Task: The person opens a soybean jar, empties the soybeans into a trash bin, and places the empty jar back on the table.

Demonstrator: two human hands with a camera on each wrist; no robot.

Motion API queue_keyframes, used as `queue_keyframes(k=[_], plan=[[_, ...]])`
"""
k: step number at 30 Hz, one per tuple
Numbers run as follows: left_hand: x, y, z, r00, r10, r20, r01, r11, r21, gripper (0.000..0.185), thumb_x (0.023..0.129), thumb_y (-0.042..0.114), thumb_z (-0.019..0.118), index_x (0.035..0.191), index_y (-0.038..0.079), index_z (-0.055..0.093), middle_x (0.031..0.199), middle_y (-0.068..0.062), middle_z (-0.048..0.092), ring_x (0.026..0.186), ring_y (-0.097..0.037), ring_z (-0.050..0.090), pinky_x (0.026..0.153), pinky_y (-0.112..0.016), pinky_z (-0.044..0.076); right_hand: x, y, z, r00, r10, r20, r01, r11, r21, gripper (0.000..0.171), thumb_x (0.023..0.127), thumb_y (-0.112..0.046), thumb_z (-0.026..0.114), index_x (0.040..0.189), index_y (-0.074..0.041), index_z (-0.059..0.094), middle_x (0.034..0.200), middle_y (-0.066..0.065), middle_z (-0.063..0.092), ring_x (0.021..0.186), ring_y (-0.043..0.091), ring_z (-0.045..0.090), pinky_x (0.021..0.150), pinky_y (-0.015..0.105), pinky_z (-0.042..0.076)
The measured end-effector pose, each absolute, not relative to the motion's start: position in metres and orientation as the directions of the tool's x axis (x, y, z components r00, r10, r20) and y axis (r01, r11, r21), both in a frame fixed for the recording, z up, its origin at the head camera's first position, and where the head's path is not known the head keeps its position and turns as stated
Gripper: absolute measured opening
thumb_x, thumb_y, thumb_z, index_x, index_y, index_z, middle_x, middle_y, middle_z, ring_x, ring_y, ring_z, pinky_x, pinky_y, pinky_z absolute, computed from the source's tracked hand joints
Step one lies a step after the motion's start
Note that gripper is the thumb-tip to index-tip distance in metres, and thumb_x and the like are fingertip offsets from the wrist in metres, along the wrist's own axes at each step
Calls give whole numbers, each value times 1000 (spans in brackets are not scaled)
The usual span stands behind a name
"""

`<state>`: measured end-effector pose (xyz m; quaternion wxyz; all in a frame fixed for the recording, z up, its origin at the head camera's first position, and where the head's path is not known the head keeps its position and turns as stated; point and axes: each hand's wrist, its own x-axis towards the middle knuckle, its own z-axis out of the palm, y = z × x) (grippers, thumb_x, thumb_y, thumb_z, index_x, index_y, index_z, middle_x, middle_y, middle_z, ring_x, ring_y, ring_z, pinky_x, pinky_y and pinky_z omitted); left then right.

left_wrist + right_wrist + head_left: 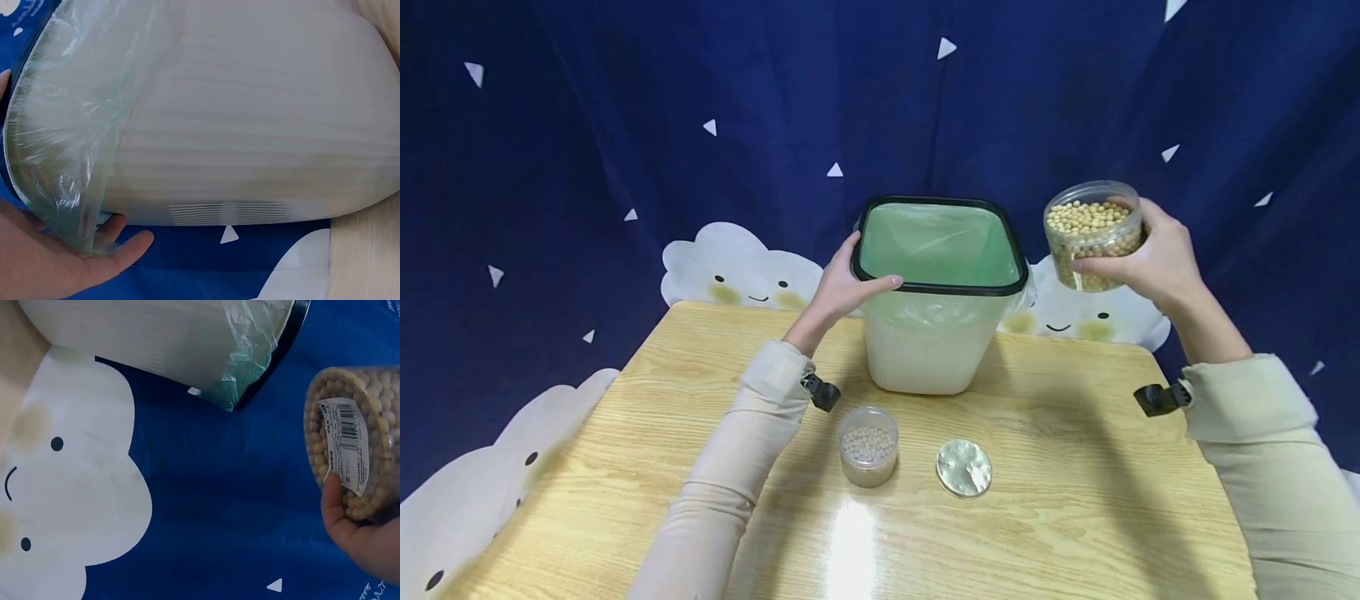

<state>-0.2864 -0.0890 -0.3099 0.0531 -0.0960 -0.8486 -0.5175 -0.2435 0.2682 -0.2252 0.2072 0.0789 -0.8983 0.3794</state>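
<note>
In the head view my left hand (840, 287) grips the left front corner of a white trash bin (928, 342) at its black rim. A thin green liner bag (936, 242) lines the bin and folds over its top; fingers also show beside the liner in the left wrist view. Raised to the right of the bin, my right hand (1165, 250) holds a clear round jar (1093, 271) without a lid, slightly tilted. It is largely filled with small round yellowish pieces that look like soybeans. A barcode label (347, 444) is on its base.
A smaller clear tub (868, 475) holding pale round pieces stands on the wooden table (1060, 517) in front of the bin. A shiny round lid (963, 468) lies to its right. Behind the table hangs a dark blue curtain (775, 92) with white clouds and triangles.
</note>
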Motion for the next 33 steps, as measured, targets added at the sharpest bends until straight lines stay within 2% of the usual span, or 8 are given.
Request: queue_keyframes(k=[8,13,16,22,33], plan=[[-286,-88,-311,-976,110,187,216,441,871,103,68,46,75,147,16,15,149,-5,19,134,-20,19,106,-41,23,-259,263,-210,-903,-10,430,-279,774,-569,83,61,-27,84,131,-7,45,121,17,50,102,22,44,78,25,34],[-286,-89,-310,-973,112,204,232,444,866,102,69,44,75,147,14,15,149,-7,19,134,-21,19,106,-40,22,-270,260,-196,-904,-44,426,-284,807,-518,89,59,-29,84,134,-6,41,125,20,49,109,33,42,89,45,34],[-287,-89,-310,-973,113,200,229,452,862,102,69,45,75,147,15,15,149,-7,19,134,-21,19,106,-40,22,-276,256,-188,-909,-80,409,-293,821,-490,96,60,-31,83,138,-5,33,129,22,44,112,37,40,90,54,31],[-289,-88,-311,-976,112,186,217,473,854,102,69,45,74,147,16,15,149,-7,20,134,-21,19,106,-39,22,-288,247,-178,-896,-169,411,-339,857,-387,97,61,-31,81,137,-1,30,122,29,46,105,41,42,84,56,33],[-290,-85,-311,-975,116,187,220,500,838,101,69,46,74,147,15,16,148,-8,22,134,-21,21,106,-38,23,-301,240,-170,-882,-267,390,-373,900,-228,96,58,-34,82,133,1,34,110,30,49,95,44,45,77,56,36]])
